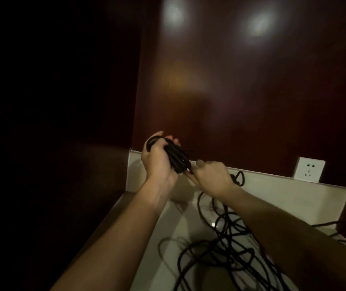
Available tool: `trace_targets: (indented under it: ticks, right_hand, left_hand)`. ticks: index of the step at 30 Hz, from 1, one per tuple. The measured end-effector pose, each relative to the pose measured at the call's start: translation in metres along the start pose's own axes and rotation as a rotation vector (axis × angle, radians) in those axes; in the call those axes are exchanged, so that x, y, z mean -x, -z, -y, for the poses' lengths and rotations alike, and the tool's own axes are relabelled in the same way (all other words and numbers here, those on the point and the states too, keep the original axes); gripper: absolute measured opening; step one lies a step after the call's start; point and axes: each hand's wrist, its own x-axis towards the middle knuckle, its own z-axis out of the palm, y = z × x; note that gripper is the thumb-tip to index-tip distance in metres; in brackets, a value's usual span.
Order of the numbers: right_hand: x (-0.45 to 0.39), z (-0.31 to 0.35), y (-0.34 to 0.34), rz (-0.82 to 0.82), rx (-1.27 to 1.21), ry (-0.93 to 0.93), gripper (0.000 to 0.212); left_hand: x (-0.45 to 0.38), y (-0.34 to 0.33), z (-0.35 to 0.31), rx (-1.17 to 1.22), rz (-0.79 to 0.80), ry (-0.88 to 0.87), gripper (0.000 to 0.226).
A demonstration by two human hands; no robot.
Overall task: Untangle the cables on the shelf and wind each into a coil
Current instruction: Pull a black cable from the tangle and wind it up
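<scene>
Lying coil (pixel 176 158) inside left hand (pixel 157 160)

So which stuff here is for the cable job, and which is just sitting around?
For the job:
- coil, gripped by left hand
- right hand, pinching the strand
- tangled cables
- shelf

Just there:
- wall socket
- dark wooden panel

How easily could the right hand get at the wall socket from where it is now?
Probably yes, but not right away. The wall socket sits unobstructed beyond the right hand, yet that hand's grip pinches a black cable feeding the coil in the left hand.
</scene>
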Motion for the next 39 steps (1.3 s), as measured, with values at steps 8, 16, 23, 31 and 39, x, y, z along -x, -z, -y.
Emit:
trace_targets:
  ticks: [8,16,23,31,39]
  right_hand:
    - [0.0,0.038,0.044,0.371,-0.819,0.028,0.051]
    - [0.039,0.08,0.039,0.492,-1.534,-0.573,0.016]
    - [0.042,0.025,0.064,0.575,-0.995,-0.184,0.019]
    - [0.043,0.003,0.078,0.896,-0.654,-0.141,0.014]
    - [0.049,-0.02,0.09,0.322,0.095,0.042,0.029]
  left_hand:
    - [-0.018,0.008,-0.003,-0.012,-0.119,-0.2,0.03]
    - [-0.012,0.023,-0.011,-0.65,0.243,-0.807,0.049]
    - [-0.015,0.042,-0.01,-1.343,0.716,-1.205,0.044]
    - [-0.02,0.039,-0.013,-1.958,0.867,-1.068,0.05]
    - [-0.007,0.041,-0.016,-2.143,1.134,-0.459,0.028]
